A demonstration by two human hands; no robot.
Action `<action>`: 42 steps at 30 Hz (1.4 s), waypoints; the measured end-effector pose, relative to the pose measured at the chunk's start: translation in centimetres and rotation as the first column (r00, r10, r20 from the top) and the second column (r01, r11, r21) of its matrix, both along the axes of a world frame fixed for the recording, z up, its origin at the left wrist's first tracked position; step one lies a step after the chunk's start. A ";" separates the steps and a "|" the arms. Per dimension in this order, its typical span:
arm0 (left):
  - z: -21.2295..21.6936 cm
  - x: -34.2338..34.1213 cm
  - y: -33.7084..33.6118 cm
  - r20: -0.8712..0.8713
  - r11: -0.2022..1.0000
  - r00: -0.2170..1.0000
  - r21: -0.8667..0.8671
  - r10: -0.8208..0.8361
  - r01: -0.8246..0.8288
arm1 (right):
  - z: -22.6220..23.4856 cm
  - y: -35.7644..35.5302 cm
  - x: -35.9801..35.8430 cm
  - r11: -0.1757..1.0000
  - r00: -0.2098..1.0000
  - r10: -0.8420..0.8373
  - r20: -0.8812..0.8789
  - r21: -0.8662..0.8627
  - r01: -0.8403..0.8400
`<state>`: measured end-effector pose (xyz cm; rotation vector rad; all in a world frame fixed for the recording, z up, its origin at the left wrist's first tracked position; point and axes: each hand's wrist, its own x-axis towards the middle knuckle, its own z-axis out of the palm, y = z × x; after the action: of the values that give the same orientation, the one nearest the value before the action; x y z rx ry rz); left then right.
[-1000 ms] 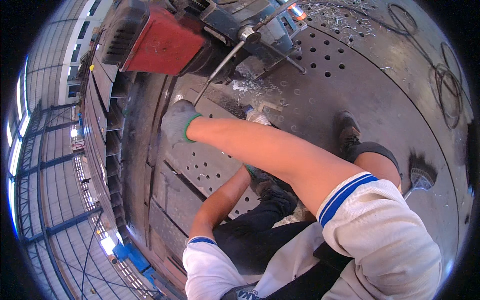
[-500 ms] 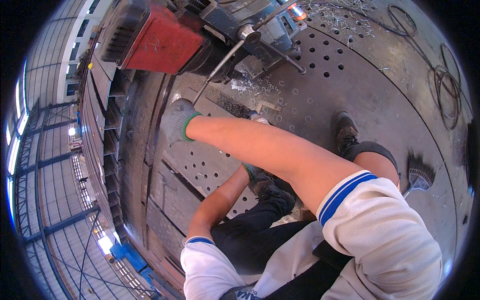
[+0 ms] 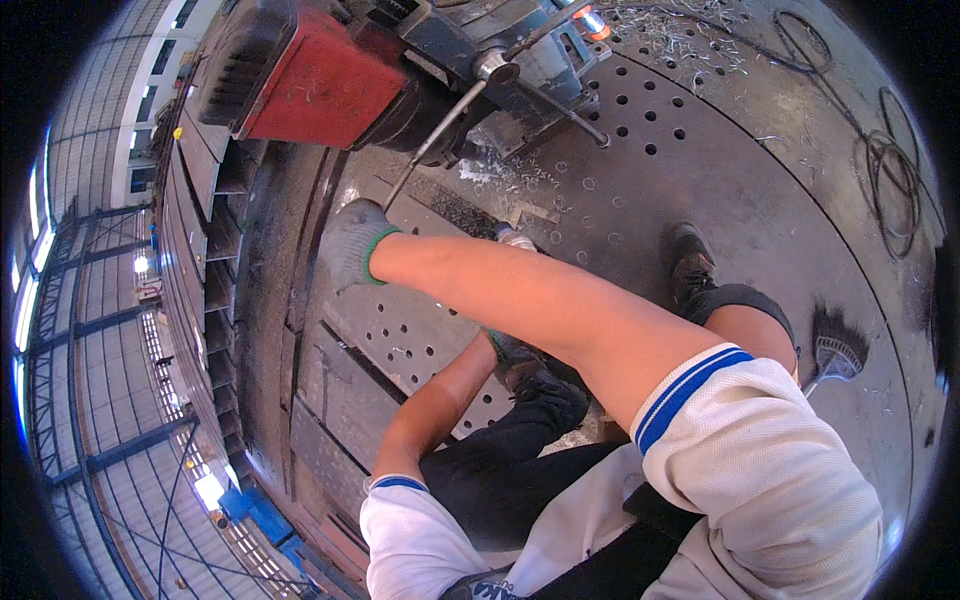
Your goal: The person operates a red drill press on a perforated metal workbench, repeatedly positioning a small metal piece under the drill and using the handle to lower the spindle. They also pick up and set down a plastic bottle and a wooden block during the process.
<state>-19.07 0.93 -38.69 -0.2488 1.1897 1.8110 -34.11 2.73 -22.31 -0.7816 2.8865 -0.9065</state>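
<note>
ribbed panelling (image 3: 105, 375) | dark beams (image 3: 130, 447) | bright light strips (image 3: 28, 280) | grey metal floor (image 3: 760, 240)

The gloved right hand (image 3: 352, 243) grips a metal lever (image 3: 437, 137).

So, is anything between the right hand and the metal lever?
Nothing visible: the gloved right hand grips the metal lever at its end, and the visible rod up to the hub is uncovered.

The right forearm (image 3: 490, 282) partly hides the left hand (image 3: 512, 350) (its hold is unclear).
</note>
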 end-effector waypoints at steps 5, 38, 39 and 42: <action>0.2 0.4 -0.3 0.006 1.000 1.000 -0.009 0.006 -0.006 | -0.1 -0.1 0.1 1.000 1.000 -0.007 -0.010 0.003 0.007; 0.0 0.1 0.2 0.005 1.000 1.000 -0.008 -0.006 0.006 | -0.5 -0.1 -0.2 1.000 0.999 -0.012 0.034 0.024 0.011; 0.0 0.1 0.2 0.008 1.000 1.000 -0.008 -0.007 0.007 | -0.7 -0.2 -0.3 1.000 0.999 -0.007 0.034 0.019 0.006; -0.1 0.0 0.1 0.008 1.000 1.000 -0.008 -0.003 0.003 | -1.1 -0.6 -0.5 1.000 0.999 0.010 0.031 -0.001 -0.010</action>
<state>-19.04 1.06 -38.75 -0.2589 1.1909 1.8015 -34.56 2.16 -23.40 -0.7749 2.8531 -0.9107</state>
